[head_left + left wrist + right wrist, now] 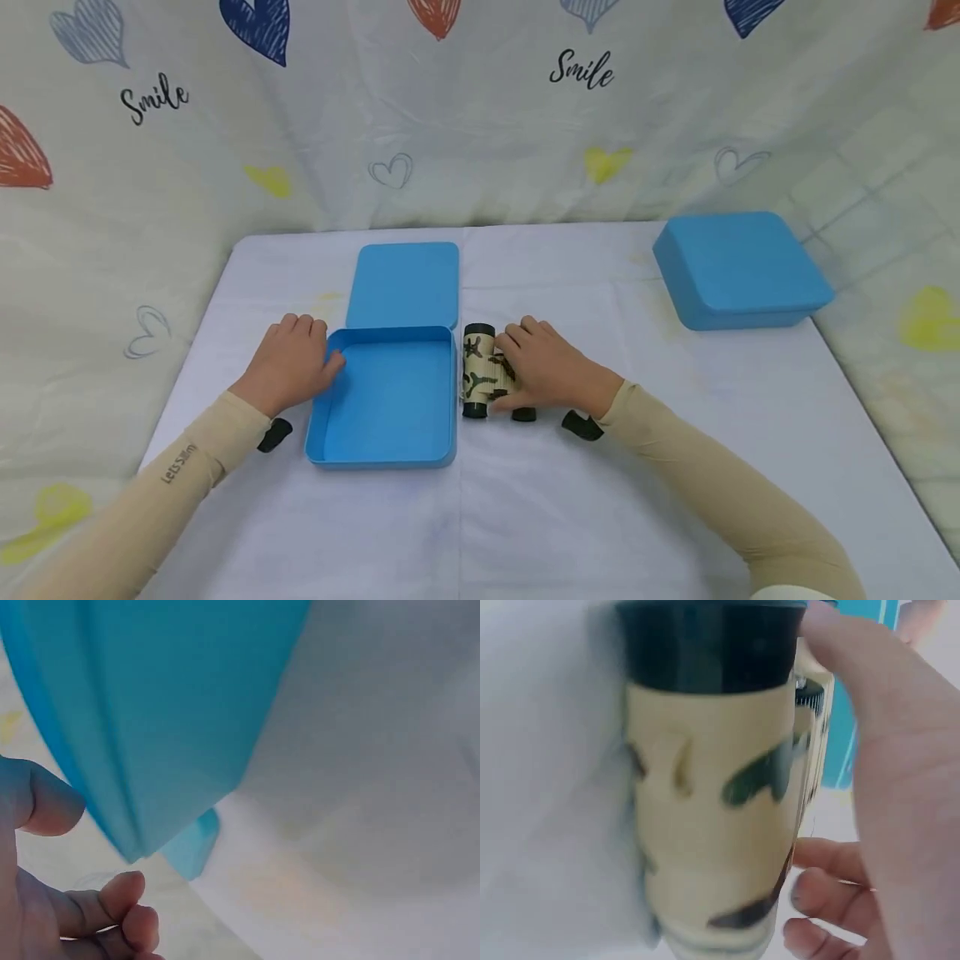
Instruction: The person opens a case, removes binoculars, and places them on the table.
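A pair of camouflage-patterned binoculars [477, 367] lies just right of an uncovered blue box [393, 408]. My right hand [551, 362] grips it from the right, covering much of one barrel. In the right wrist view the binoculars [712, 795] loom large, the thumb at the black end and fingertips round the far side. My left hand [288, 362] is at the box's upper left corner, thumb over the rim. In the left wrist view the loosely bent fingers [124, 896] stay a little apart from the box wall [180, 712], with the thumb at its edge.
A flat blue lid [405, 283] lies behind the box, against its back edge. Another blue box [750, 267], closed, sits at the far right edge of the white-covered table [555, 517]. A curtain printed with hearts [480, 108] hangs behind.
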Available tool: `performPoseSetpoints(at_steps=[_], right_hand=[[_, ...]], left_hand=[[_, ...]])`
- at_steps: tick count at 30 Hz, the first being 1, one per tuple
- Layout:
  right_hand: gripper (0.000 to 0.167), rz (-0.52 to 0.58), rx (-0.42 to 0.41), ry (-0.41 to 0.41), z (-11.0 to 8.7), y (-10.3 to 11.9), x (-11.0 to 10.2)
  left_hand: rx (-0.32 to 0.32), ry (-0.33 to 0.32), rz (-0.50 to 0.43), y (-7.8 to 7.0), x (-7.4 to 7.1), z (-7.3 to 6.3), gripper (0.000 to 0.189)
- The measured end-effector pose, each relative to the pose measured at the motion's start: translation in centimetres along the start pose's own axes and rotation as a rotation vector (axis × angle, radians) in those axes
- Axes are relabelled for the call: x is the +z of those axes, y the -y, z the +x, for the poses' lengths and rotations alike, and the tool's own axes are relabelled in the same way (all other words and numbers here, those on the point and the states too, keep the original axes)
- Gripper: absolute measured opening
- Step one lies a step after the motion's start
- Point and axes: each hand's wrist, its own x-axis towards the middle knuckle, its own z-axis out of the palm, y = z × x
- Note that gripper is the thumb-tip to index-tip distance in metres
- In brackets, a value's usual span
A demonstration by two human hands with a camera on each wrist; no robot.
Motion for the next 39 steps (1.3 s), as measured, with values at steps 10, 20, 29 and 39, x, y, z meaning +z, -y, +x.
performPoseSetpoints(at_steps=[10,20,29,39], right_hand=[[0.076,-0.044,0.087,-0.086,-3.3,-4.9,-2.2],[0.07,-0.034,0.281,-0.061,-8.6,-12.5,-4.8],[0.067,-0.071,0.412,-0.067,-13.1,-17.3,-6.2],[0.083,0.004,0.618,-0.013,-16.6,-21.8,-6.2]], left_hand=[[0.068,-0.195,-0.01,-2.2,-2.7,4.0,0.037],[0.201,-0.287,-0.077,-8.6,-5.2,9.6,0.042],[0.271,-0.313,-0.101,-15.4,-6.9,14.0,0.049],[0.278,-0.349,-0.119,-21.7,-6.3,18.2,0.054]])
